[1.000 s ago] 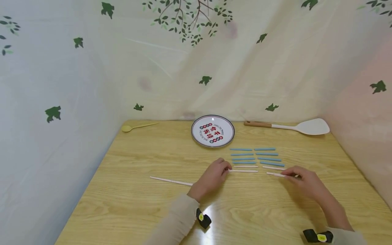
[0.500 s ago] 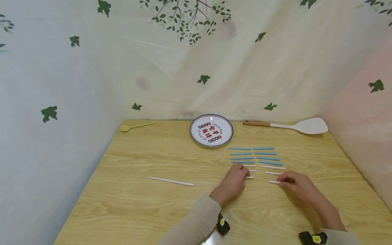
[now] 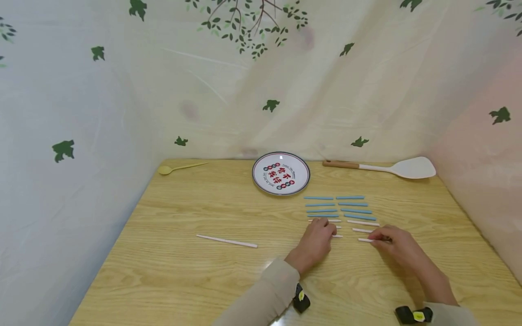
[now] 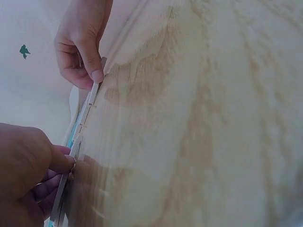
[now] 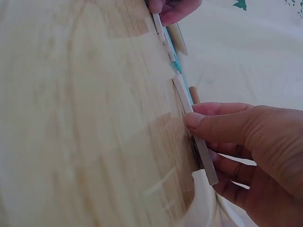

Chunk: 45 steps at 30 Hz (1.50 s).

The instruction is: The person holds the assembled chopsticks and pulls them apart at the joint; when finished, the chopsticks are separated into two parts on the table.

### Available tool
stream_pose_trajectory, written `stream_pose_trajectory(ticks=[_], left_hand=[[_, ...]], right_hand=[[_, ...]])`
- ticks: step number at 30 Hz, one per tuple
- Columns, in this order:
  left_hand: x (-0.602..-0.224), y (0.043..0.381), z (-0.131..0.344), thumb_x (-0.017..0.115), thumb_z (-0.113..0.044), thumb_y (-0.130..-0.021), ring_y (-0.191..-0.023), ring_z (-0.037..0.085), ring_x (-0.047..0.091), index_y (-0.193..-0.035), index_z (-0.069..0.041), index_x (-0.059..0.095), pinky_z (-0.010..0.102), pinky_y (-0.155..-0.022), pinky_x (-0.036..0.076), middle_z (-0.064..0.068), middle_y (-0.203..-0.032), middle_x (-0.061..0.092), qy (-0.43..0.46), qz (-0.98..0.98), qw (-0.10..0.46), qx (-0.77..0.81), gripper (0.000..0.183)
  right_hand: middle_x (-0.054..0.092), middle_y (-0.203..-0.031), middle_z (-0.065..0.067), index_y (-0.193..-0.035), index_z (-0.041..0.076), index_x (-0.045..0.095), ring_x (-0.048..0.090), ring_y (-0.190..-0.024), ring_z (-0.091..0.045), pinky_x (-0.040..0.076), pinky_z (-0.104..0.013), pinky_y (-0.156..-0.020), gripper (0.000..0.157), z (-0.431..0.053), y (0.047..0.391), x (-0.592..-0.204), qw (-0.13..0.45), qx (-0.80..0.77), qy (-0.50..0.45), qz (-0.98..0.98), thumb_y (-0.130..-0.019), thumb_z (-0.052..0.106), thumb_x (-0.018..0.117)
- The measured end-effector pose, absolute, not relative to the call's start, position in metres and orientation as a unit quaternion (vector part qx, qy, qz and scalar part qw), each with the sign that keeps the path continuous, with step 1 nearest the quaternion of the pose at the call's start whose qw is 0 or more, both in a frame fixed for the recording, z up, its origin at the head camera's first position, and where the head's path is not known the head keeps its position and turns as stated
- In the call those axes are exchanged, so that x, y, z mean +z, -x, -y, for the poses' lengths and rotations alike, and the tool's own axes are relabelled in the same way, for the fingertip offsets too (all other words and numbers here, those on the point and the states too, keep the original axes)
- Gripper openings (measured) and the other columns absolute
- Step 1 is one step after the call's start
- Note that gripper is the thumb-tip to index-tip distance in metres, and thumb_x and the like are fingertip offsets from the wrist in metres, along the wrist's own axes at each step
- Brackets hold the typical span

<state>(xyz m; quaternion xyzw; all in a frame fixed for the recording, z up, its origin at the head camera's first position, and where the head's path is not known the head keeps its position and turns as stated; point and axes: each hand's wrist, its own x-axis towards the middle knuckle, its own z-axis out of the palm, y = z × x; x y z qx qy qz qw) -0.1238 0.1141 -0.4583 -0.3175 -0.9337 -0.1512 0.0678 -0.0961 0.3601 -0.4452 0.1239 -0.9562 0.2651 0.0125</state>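
Observation:
In the head view, my left hand (image 3: 316,242) pinches a thin white stick (image 3: 337,236), whose right end shows past the fingers. My right hand (image 3: 401,246) holds another white stick (image 3: 364,240) in line with it, a small gap apart. Thumb and fingers grip this right-hand stick (image 5: 204,156) along its length in the right wrist view. The left wrist view shows the left-hand stick (image 4: 57,198) between thumb and fingers, low against the table. Just beyond the hands lie more white sticks (image 3: 363,222) in two columns, partly hidden by the left hand.
Several blue sticks (image 3: 352,197) lie in two columns behind the white ones. A plate (image 3: 265,185) with red characters, a white spatula (image 3: 413,168) with a wooden handle and a yellow spoon (image 3: 165,170) line the back. A longer white stick (image 3: 226,240) lies at left.
My left hand has moved right and slightly nearer, and a white stick now shows at its fingertips in a nearer row. My right hand has shifted its stick slightly nearer, then a touch back.

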Motion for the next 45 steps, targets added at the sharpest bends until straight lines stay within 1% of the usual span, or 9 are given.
stream_pose_trajectory(ticks=[8, 15, 20, 24, 27, 30, 36, 38, 45], left_hand=[[-0.458, 0.124, -0.117, 0.057, -0.010, -0.092, -0.092, 0.011, 0.052, -0.104, -0.020, 0.068, 0.021, -0.084, 0.043, -0.005, -0.099, 0.058, 0.314, 0.938, 0.055, -0.135, 0.020], [-0.457, 0.124, -0.120, 0.059, -0.009, -0.090, -0.096, 0.011, 0.054, -0.105, -0.021, 0.068, 0.021, -0.086, 0.043, -0.005, -0.100, 0.059, 0.317, 0.939, 0.049, -0.122, 0.021], [-0.454, 0.122, -0.119, 0.059, -0.012, -0.092, -0.093, 0.011, 0.053, -0.107, -0.021, 0.067, 0.022, -0.084, 0.043, -0.005, -0.100, 0.057, 0.315, 0.940, 0.055, -0.117, 0.020], [-0.442, 0.119, -0.110, 0.057, -0.019, -0.096, -0.088, 0.009, 0.049, -0.109, -0.021, 0.066, 0.019, -0.078, 0.041, -0.006, -0.098, 0.055, 0.316, 0.935, 0.062, -0.147, 0.017], [-0.431, 0.117, -0.095, 0.058, -0.022, -0.096, -0.085, 0.008, 0.046, -0.108, -0.019, 0.066, 0.017, -0.076, 0.039, -0.006, -0.095, 0.052, 0.322, 0.925, 0.067, -0.188, 0.015], [-0.424, 0.117, -0.077, 0.059, -0.022, -0.095, -0.085, 0.009, 0.045, -0.106, -0.017, 0.065, 0.018, -0.076, 0.040, -0.006, -0.094, 0.052, 0.320, 0.919, 0.065, -0.221, 0.014], [-0.417, 0.119, -0.031, 0.059, -0.020, -0.095, -0.088, 0.013, 0.048, -0.105, -0.013, 0.065, 0.023, -0.081, 0.044, -0.002, -0.097, 0.053, 0.294, 0.917, 0.059, -0.262, 0.014], [-0.417, 0.119, -0.013, 0.059, -0.020, -0.096, -0.090, 0.014, 0.048, -0.106, -0.012, 0.065, 0.025, -0.082, 0.044, -0.001, -0.097, 0.053, 0.281, 0.919, 0.050, -0.271, 0.014], [-0.416, 0.121, 0.055, 0.060, -0.019, -0.095, -0.094, 0.015, 0.051, -0.105, -0.009, 0.066, 0.032, -0.084, 0.047, 0.003, -0.098, 0.055, 0.227, 0.925, 0.019, -0.306, 0.015]], right_hand=[[0.064, -0.082, 0.006, -0.087, 0.016, 0.073, 0.053, -0.072, 0.001, 0.047, -0.024, -0.062, 0.011, -0.359, 0.097, -0.446, 0.032, 0.251, -0.126, 0.959, -0.080, 0.007, 0.075], [0.061, -0.079, 0.006, -0.086, 0.015, 0.072, 0.051, -0.071, 0.000, 0.047, -0.025, -0.063, 0.013, -0.357, 0.098, -0.445, 0.032, 0.244, -0.122, 0.961, -0.079, 0.005, 0.075], [0.061, -0.080, 0.005, -0.086, 0.015, 0.072, 0.052, -0.071, -0.003, 0.047, -0.026, -0.064, 0.013, -0.357, 0.097, -0.445, 0.020, 0.238, -0.117, 0.964, -0.079, 0.004, 0.074], [0.062, -0.080, 0.006, -0.086, 0.015, 0.072, 0.053, -0.072, -0.002, 0.048, -0.027, -0.065, 0.013, -0.357, 0.097, -0.445, 0.036, 0.230, -0.130, 0.964, -0.078, 0.005, 0.075], [0.062, -0.080, 0.007, -0.087, 0.014, 0.071, 0.055, -0.073, -0.002, 0.049, -0.030, -0.067, 0.014, -0.354, 0.098, -0.443, 0.067, 0.216, -0.149, 0.963, -0.077, 0.006, 0.077], [0.063, -0.082, 0.006, -0.090, 0.012, 0.071, 0.058, -0.075, -0.007, 0.050, -0.034, -0.070, 0.014, -0.348, 0.100, -0.440, 0.086, 0.206, -0.164, 0.961, -0.077, 0.006, 0.076], [0.064, -0.092, -0.001, -0.100, 0.009, 0.070, 0.062, -0.085, -0.022, 0.052, -0.042, -0.075, 0.015, -0.324, 0.108, -0.427, 0.049, 0.227, -0.158, 0.960, -0.085, 0.010, 0.070], [0.064, -0.094, -0.002, -0.103, 0.008, 0.069, 0.061, -0.086, -0.022, 0.052, -0.043, -0.075, 0.017, -0.314, 0.110, -0.425, 0.049, 0.235, -0.160, 0.957, -0.087, 0.011, 0.069], [0.064, -0.092, 0.001, -0.105, 0.008, 0.069, 0.057, -0.081, -0.014, 0.051, -0.037, -0.072, 0.020, -0.271, 0.122, -0.427, 0.090, 0.259, -0.218, 0.937, -0.086, 0.011, 0.071]])
